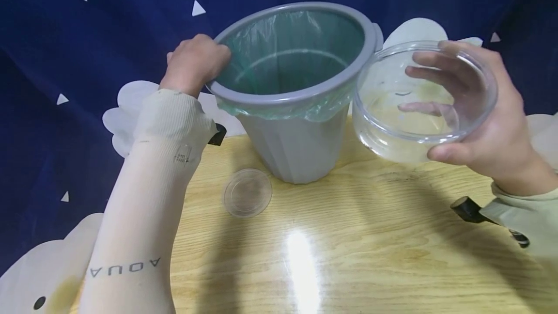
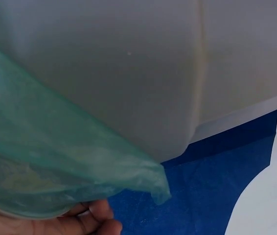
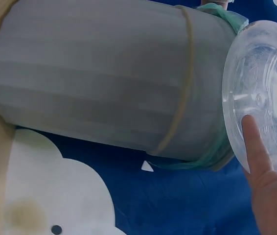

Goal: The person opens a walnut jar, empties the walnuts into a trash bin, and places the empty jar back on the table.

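A grey trash can (image 1: 296, 144) with a green plastic liner (image 1: 301, 42) stands at the table's far side, leaning a little. My left hand (image 1: 196, 62) grips its rim at the left, and in the left wrist view the fingers (image 2: 99, 218) curl under the liner's hanging edge. Beside the can's right rim, my right hand (image 1: 492, 110) holds a clear round plastic container (image 1: 392, 149) in the air, tilted, thumb near its lower rim and fingers behind it. In the right wrist view one finger lies along the container's base (image 3: 258, 100).
A clear round lid (image 1: 247, 193) lies flat on the wooden table (image 1: 370, 246), left of the can's foot. Behind hangs a dark blue curtain (image 1: 144, 8) with white triangles and cloud shapes. Black camera mounts (image 1: 466, 209) stick out from the wrists.
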A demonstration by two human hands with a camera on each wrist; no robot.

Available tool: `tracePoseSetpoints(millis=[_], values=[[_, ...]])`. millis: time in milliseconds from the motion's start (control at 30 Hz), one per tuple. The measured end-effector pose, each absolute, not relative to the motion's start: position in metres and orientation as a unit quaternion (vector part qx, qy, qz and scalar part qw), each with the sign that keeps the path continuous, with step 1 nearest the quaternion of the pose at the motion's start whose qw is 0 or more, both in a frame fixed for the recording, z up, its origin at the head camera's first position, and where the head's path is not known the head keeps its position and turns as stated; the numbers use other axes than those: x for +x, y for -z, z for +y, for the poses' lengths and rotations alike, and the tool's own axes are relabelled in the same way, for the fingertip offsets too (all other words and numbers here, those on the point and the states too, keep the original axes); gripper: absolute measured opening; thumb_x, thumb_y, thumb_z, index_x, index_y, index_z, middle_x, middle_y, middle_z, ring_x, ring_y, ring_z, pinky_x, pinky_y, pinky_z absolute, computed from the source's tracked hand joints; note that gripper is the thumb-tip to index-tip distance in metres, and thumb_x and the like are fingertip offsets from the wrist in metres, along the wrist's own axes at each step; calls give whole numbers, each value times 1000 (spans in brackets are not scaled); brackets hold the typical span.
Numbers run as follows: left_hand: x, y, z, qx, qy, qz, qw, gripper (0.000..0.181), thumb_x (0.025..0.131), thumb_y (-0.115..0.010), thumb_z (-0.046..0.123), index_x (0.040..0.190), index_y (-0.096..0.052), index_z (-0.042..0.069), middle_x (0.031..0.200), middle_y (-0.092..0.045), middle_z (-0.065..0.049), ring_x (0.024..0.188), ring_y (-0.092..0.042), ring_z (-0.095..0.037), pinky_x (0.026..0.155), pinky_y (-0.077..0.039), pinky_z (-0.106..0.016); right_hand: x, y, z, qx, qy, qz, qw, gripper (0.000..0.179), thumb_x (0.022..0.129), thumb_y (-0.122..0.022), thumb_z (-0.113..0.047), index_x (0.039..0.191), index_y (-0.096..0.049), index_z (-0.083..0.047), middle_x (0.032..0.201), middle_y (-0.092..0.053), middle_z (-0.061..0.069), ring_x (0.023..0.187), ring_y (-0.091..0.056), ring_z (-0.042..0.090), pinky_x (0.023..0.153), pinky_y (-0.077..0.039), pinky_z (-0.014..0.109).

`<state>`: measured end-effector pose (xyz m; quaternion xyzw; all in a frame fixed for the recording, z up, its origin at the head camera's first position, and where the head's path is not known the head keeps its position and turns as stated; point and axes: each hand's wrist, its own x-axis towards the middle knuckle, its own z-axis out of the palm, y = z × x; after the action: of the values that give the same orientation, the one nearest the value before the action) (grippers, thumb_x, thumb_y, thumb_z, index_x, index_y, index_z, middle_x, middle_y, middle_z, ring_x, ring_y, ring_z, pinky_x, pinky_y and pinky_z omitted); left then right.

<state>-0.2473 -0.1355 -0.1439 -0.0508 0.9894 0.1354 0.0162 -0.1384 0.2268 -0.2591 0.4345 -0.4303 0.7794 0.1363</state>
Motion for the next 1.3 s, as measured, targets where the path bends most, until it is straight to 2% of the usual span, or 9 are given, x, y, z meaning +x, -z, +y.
tracePoseSetpoints(millis=[267, 700, 1000, 1300], values=[[-244, 142, -137, -51, -136, 989, 12, 45, 98, -34, 23, 124, -65, 4, 124, -66, -14, 123, -55, -33, 117, -26, -56, -134, 268, 219, 436, -773, -437, 147, 104, 51, -96, 13, 139, -41, 14, 143, -55, 30, 131, -58, 40, 92, -62, 38], [-241, 139, -139, -51, -135, 989, 18, 41, 97, -34, 24, 118, -65, 8, 124, -67, -11, 124, -55, -31, 122, -24, -56, -135, 279, 211, 453, -803, -368, 124, 112, 47, -94, 17, 141, -33, 18, 144, -50, 37, 133, -54, 48, 92, -62, 47], [-233, 134, -140, -60, -142, 988, 16, 49, 100, -31, 26, 131, -64, 5, 136, -67, -14, 130, -57, -31, 127, -18, -58, -134, 285, 203, 463, -798, -368, 118, 112, 48, -95, 15, 142, -34, 17, 146, -49, 36, 135, -53, 47, 93, -62, 47], [-230, 133, -138, -64, -146, 987, 25, 49, 100, -31, 27, 131, -64, 7, 136, -66, -11, 131, -56, -29, 128, -18, -56, -126, 291, 198, 445, -813, -359, 106, 110, 52, -92, 17, 145, -33, 17, 147, -48, 35, 136, -52, 46, 94, -61, 48]])
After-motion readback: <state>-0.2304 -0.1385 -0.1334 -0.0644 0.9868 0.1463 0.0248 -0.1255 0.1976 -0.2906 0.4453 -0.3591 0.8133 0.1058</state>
